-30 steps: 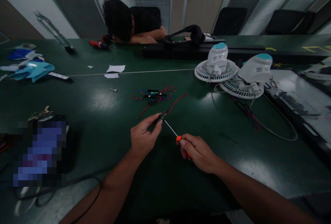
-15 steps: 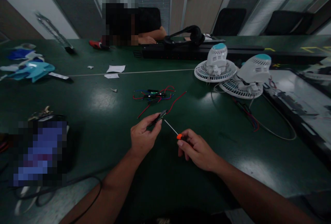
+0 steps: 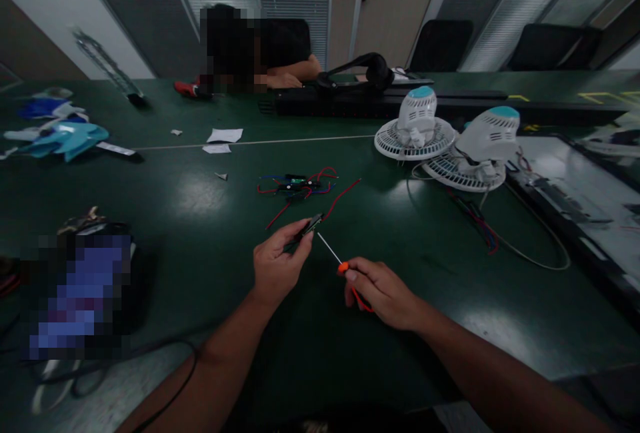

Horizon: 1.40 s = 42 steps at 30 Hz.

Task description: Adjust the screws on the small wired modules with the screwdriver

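Observation:
Between thumb and fingers, my left hand (image 3: 281,261) holds a small dark module (image 3: 311,225) with a red wire (image 3: 342,198) running from its far end. My right hand (image 3: 383,290) is closed around the orange handle of a screwdriver (image 3: 331,248). The thin shaft points up and left, its tip close to the module's near end; whether they touch I cannot tell. Just beyond my hands lies a cluster of similar small black modules (image 3: 299,184) with red and blue wires.
Two white fan heads (image 3: 417,120) lie on the green table (image 3: 190,220) at right, beside a framed panel (image 3: 575,186). A pixelated device (image 3: 83,293) and cables are at left. Light-blue fan blades (image 3: 67,138) lie at far left. Across the table sits a person (image 3: 290,73) near headphones (image 3: 377,73).
The screwdriver has turned in my right hand, and more of its orange handle shows below the fingers. My left hand and the module stay nearly still.

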Each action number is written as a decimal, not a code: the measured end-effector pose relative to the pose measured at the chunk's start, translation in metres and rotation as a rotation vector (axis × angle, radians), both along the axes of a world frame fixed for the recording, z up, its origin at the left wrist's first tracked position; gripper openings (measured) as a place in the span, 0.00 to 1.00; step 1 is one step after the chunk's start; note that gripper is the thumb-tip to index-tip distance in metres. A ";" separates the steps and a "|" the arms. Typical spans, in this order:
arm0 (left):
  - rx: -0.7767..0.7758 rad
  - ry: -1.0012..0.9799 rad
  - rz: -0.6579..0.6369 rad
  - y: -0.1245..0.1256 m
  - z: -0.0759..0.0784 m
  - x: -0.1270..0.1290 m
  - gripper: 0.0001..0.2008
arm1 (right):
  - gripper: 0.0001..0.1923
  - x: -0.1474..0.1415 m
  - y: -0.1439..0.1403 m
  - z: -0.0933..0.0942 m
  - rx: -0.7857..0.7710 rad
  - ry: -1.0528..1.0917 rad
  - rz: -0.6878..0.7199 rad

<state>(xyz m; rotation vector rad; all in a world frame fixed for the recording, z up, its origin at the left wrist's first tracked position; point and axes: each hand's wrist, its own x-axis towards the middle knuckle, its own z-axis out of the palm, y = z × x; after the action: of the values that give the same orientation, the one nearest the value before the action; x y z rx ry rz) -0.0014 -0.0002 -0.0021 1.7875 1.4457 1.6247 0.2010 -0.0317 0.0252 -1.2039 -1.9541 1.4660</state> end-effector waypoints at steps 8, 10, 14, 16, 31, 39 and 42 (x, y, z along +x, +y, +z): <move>-0.008 0.009 -0.007 0.000 -0.001 0.000 0.14 | 0.10 0.000 -0.001 -0.001 0.053 -0.033 -0.010; -0.012 0.010 -0.010 0.000 -0.001 -0.001 0.15 | 0.09 0.000 -0.001 0.000 0.064 -0.040 -0.010; -0.024 0.001 -0.017 0.000 -0.002 0.000 0.15 | 0.07 -0.001 -0.001 -0.001 0.062 -0.042 -0.027; -0.012 0.002 -0.017 0.000 -0.002 0.000 0.15 | 0.05 -0.002 -0.001 -0.003 0.051 -0.041 -0.041; -0.076 -0.034 -0.037 0.000 -0.001 0.000 0.15 | 0.16 -0.002 -0.003 0.002 0.048 -0.019 -0.052; -0.279 -0.287 -0.129 0.005 0.001 0.002 0.12 | 0.14 -0.005 -0.002 0.001 0.062 -0.064 -0.085; -0.358 -0.323 -0.134 0.007 0.007 0.001 0.11 | 0.14 -0.004 -0.001 0.002 0.052 -0.072 -0.079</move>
<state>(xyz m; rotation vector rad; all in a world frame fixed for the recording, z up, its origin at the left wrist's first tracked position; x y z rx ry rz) -0.0003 0.0065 0.0045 1.3259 1.3344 1.4030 0.1966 -0.0326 0.0275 -1.3119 -1.9550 1.3418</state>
